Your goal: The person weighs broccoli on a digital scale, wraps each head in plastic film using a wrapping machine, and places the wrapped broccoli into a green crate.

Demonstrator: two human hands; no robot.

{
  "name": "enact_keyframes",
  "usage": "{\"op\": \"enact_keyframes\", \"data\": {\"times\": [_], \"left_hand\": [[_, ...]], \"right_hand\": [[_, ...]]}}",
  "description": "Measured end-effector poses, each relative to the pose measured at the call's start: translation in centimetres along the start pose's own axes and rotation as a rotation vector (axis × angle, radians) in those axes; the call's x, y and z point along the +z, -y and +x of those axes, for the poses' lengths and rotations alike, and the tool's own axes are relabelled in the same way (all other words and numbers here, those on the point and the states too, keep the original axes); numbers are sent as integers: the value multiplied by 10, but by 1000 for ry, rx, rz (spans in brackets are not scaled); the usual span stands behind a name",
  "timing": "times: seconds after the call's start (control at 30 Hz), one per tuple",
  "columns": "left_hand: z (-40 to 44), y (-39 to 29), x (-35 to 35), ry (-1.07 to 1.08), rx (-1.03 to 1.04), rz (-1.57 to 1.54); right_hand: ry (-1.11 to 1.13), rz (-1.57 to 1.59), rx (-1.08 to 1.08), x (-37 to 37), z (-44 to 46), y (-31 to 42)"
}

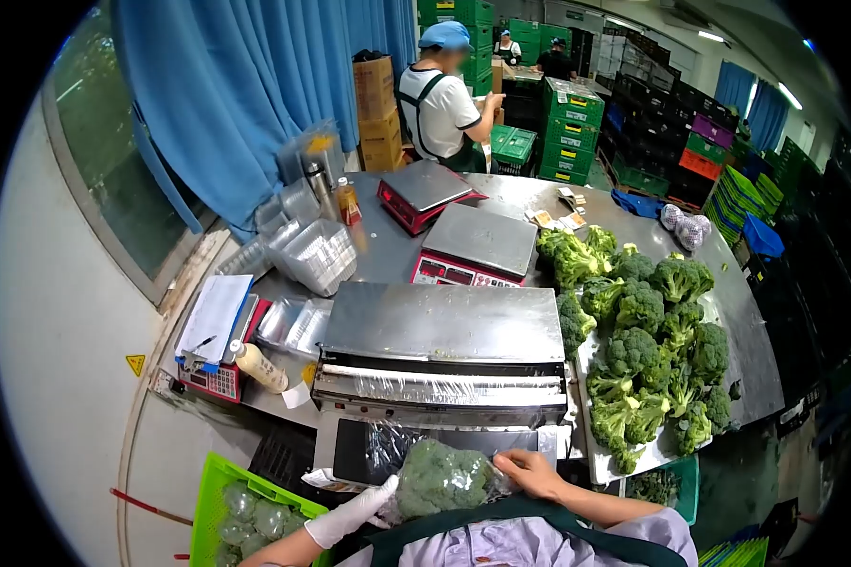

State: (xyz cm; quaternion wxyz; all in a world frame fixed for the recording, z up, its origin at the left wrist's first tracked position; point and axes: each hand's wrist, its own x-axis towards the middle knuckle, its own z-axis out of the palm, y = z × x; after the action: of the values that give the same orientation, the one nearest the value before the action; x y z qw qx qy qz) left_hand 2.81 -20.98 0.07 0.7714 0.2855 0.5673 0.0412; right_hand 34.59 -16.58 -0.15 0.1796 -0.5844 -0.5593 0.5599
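A head of broccoli with clear plastic film over it is held close to my apron, at the front of the wrapping machine. My left hand, in a white glove, grips its left side. On the other side, my bare right hand pinches the film at the broccoli's right edge, fingers closed. Loose film trails over the machine's dark plate just behind the broccoli. A film roll lies across the machine.
Unwrapped broccoli heads are piled on a white board at right. A green crate with wrapped pieces stands at lower left. Scales, clear trays, a bottle and a clipboard occupy the table. A person stands beyond it.
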Motion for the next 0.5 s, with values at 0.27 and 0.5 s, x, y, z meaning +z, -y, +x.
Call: {"op": "enact_keyframes", "data": {"times": [0.27,0.5], "left_hand": [[-5,21,26,-547,575,216],[28,24,-27,-1197,930,676]], "right_hand": [[63,-281,-189,4,-30,-16],[-348,101,-161,8,0,-31]]}}
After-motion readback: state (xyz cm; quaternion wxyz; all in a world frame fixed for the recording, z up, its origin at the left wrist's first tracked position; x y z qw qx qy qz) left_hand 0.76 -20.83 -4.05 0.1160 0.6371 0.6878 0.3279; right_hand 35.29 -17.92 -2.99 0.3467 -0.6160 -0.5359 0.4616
